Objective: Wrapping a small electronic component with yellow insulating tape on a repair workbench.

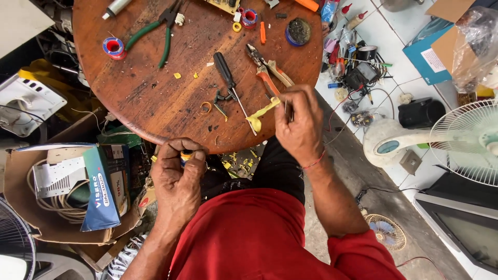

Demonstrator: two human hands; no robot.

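1. Nearest to us, our left hand (177, 176) sits at seven o'clock off the round wooden table (129, 98), fingers curled shut around one small yellow and dark roll (185, 155), of which only the top shows.

2. Our right hand (300, 124) is at five o'clock on the table's rim, fingers pinched together on one thin pale wire (286, 108) that stands up from the fingertips. One strip of yellow tape (261, 114) hangs just beside it at nine o'clock, its lower end curled over the table edge.

3. We judge the work as mid-way: yellow scraps (177, 75) lie scattered across the wood and below the rim, so some stripping or taping looks done, while the wire end looks bare and the tape strip looks loose, not yet wound on.

4. Toward the table's middle we count one black-handled screwdriver (228, 78) and one pair of orange-handled pliers (267, 70), the two close together.

5. Farther out, at eleven o'clock, lies one pair of green-handled pliers (155, 31), and at nine o'clock one red and blue spool (113, 46).

6. At the far rim, near one o'clock, we count a second red and blue spool (249, 17), one small orange tool (263, 32) and one round dark tin (299, 31).
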